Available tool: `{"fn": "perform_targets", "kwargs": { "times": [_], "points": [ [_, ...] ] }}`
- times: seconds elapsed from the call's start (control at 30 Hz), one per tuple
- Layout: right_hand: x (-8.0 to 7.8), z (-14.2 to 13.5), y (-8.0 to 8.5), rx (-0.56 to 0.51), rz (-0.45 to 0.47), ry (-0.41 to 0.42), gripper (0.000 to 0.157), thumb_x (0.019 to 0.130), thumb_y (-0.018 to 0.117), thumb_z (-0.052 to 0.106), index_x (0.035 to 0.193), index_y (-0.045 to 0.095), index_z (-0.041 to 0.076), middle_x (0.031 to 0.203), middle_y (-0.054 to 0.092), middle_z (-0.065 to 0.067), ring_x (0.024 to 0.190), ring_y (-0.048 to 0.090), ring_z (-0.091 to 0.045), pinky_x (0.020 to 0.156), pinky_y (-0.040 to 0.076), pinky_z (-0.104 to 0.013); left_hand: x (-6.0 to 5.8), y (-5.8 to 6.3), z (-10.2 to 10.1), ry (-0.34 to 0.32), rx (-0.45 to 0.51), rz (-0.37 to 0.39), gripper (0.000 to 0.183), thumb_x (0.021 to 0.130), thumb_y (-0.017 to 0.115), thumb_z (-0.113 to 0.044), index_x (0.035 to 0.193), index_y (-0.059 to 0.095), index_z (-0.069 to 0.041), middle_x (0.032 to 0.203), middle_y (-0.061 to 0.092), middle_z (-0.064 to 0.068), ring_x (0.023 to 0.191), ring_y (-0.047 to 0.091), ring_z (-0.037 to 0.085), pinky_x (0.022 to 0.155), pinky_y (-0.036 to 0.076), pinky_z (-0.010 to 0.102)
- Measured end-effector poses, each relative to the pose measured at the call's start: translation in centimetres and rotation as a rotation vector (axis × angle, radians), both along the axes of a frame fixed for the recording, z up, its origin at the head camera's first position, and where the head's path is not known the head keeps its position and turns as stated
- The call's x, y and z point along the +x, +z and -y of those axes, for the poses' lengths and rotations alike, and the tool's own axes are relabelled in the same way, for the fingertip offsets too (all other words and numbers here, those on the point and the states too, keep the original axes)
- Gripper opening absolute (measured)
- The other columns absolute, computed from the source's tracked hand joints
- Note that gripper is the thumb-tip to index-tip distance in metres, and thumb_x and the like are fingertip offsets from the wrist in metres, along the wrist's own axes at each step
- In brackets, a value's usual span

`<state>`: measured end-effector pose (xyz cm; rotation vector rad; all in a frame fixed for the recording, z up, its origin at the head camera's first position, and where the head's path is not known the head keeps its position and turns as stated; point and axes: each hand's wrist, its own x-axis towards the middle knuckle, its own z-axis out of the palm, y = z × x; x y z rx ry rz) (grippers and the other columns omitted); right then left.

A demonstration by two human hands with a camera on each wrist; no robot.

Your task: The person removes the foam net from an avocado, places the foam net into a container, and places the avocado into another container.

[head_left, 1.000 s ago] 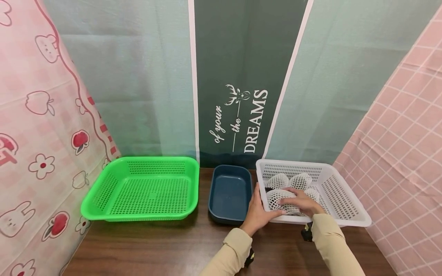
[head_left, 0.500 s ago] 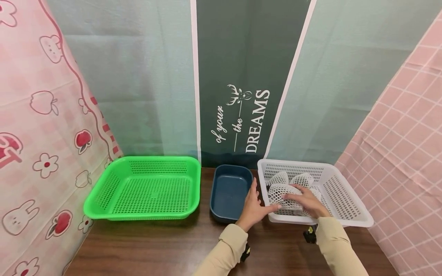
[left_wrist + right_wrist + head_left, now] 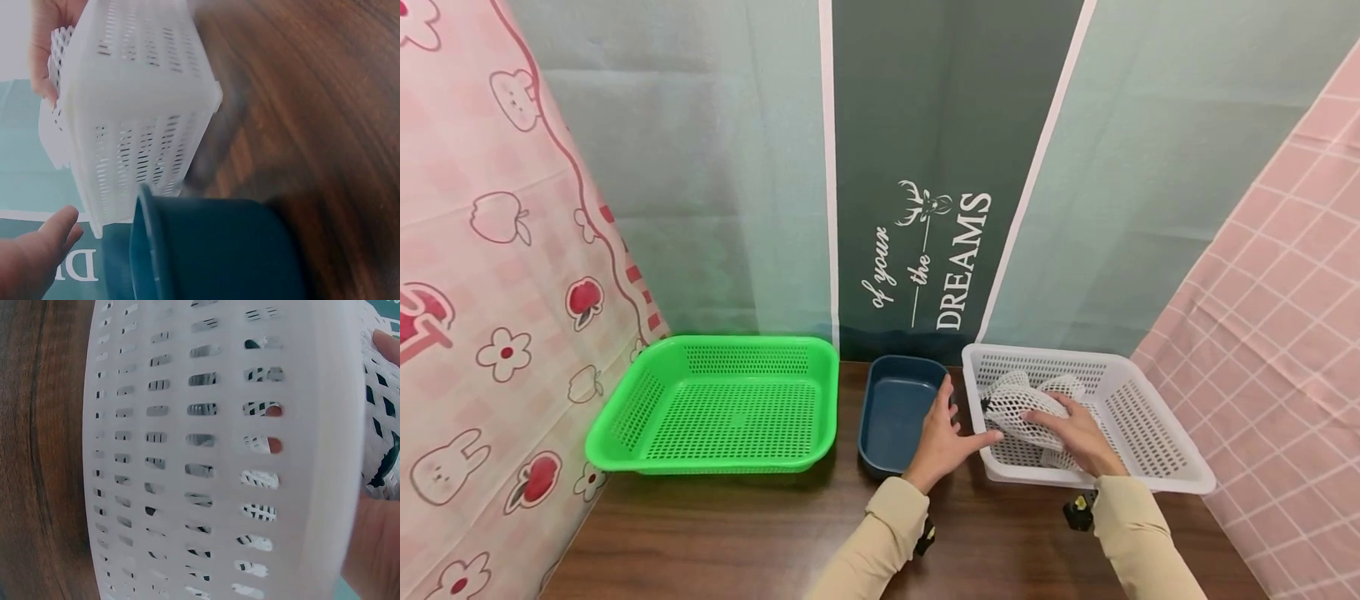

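Note:
In the head view my right hand (image 3: pixel 1078 435) reaches into the white basket (image 3: pixel 1172 483) and grips an item in a white foam net sleeve (image 3: pixel 1011 410). The sleeve lies slanted, with a dark spot at its left end; its contents cannot be made out. Behind it are more white net-wrapped items (image 3: pixel 1063 385), partly covered. My left hand (image 3: pixel 942 446) hovers by the basket's left rim, over the right side of the blue bin (image 3: pixel 887 421), thumb and fingers spread and holding nothing. In the right wrist view, the basket wall hides most of the right hand (image 3: pixel 375 544).
At the left stands a green perforated basket (image 3: pixel 737 421). A brown wooden table (image 3: pixel 737 533) carries all the containers. Curtains (image 3: pixel 745 208) hang close behind, and patterned pink cloths (image 3: pixel 1285 333) border both sides.
My left hand has drawn back leftward from the white basket's rim. The net-wrapped item under my right hand has tilted and its left end has risen slightly.

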<state>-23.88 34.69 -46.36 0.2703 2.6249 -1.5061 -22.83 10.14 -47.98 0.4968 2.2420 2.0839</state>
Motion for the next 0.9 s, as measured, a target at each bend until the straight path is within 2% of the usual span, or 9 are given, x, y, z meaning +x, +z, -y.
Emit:
{"fn": "perform_targets", "kwargs": {
  "times": [0.2,0.33,0.4,0.5,0.6,0.8,0.9],
  "points": [
    [0.3,0.2,0.6,-0.031,-0.03,-0.026,0.087,0.086,0.073,0.038,0.149,0.027,0.0,0.145,0.031,-0.028,0.13,0.032,-0.042,0.105,0.029,-0.056,-0.3,0.5,1.0,-0.006,0.014,-0.01,0.105,0.081,0.08,-0.033,0.157,0.01,-0.016,0.155,0.026,0.015,0.131,0.041,0.037,0.099,0.043,0.043],
    [0.4,0.4,1.2,-0.055,-0.061,-0.021,0.084,0.088,0.072,0.037,0.149,0.028,0.001,0.149,0.026,-0.027,0.132,0.029,-0.041,0.105,0.028,-0.056,-0.4,0.8,1.5,0.003,0.018,0.018,0.104,0.081,0.08,-0.033,0.157,0.011,-0.017,0.154,0.028,0.014,0.131,0.043,0.035,0.099,0.043,0.043],
    [0.5,0.6,1.4,-0.071,-0.084,-0.015,0.08,0.088,0.072,0.036,0.148,0.031,0.002,0.147,0.029,-0.026,0.129,0.034,-0.039,0.102,0.034,-0.051,-0.5,0.8,1.8,0.012,0.014,0.033,0.104,0.081,0.081,-0.032,0.157,0.012,-0.017,0.153,0.029,0.013,0.13,0.044,0.034,0.098,0.043,0.043],
    [0.6,0.8,1.7,-0.088,-0.118,-0.01,0.073,0.09,0.071,0.034,0.145,0.036,0.002,0.138,0.04,-0.024,0.117,0.044,-0.03,0.092,0.043,-0.036,-0.6,0.9,2.1,0.026,0.004,0.041,0.102,0.081,0.081,-0.031,0.156,0.014,-0.017,0.152,0.032,0.013,0.128,0.046,0.033,0.097,0.045,0.043],
    [0.7,1.1,2.0,-0.087,-0.141,-0.008,0.069,0.089,0.071,0.033,0.143,0.039,0.003,0.131,0.045,-0.021,0.107,0.049,-0.022,0.082,0.046,-0.026,-0.7,0.9,2.5,0.034,0.001,0.048,0.101,0.081,0.081,-0.032,0.156,0.016,-0.016,0.151,0.034,0.013,0.126,0.048,0.033,0.095,0.046,0.043],
    [1.2,1.8,2.5,-0.082,-0.154,0.0,0.07,0.089,0.072,0.034,0.143,0.04,0.005,0.131,0.046,-0.017,0.106,0.047,-0.017,0.082,0.044,-0.024,-0.7,1.2,3.2,0.02,0.024,0.047,0.098,0.082,0.08,-0.031,0.155,0.018,-0.014,0.149,0.036,0.017,0.122,0.052,0.033,0.093,0.048,0.042],
    [1.5,2.2,2.8,-0.136,-0.179,0.012,0.068,0.089,0.073,0.03,0.142,0.04,0.004,0.129,0.047,-0.015,0.104,0.05,-0.015,0.082,0.045,-0.023,-0.6,1.5,3.4,0.017,0.032,0.055,0.096,0.082,0.079,-0.032,0.155,0.019,-0.014,0.148,0.037,0.015,0.121,0.054,0.031,0.092,0.048,0.042]
  ]
}}
